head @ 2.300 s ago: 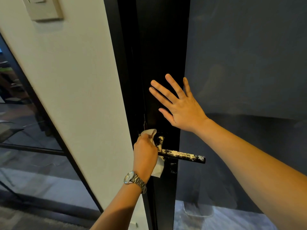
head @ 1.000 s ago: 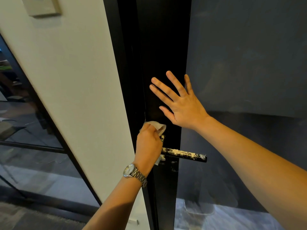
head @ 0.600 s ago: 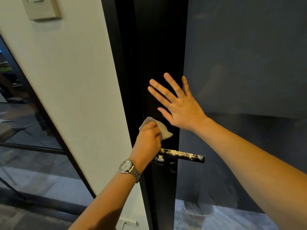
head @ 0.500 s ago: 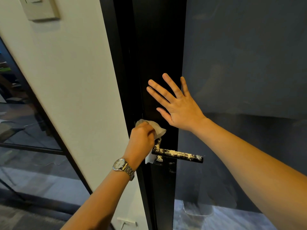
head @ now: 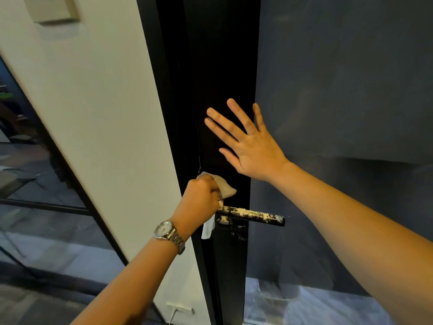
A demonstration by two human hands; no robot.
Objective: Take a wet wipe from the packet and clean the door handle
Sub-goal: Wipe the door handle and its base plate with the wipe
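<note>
A black lever door handle, smeared with whitish powder, juts to the right from the black door frame. My left hand, with a metal watch on its wrist, is closed around a white wet wipe pressed at the handle's inner end by the frame. One corner of the wipe hangs below the hand. My right hand lies flat with fingers spread on the frame and the dark glass door above the handle. The wipe packet is not in view.
A white wall stands left of the frame, with a beige switch plate at the top left and a socket low down. The dark glass door panel fills the right. Another glass partition runs along the left.
My left hand has rubbed the wipe up and down around the handle's base, now sitting slightly lower against its inner end. My right hand has stayed flat on the door.
</note>
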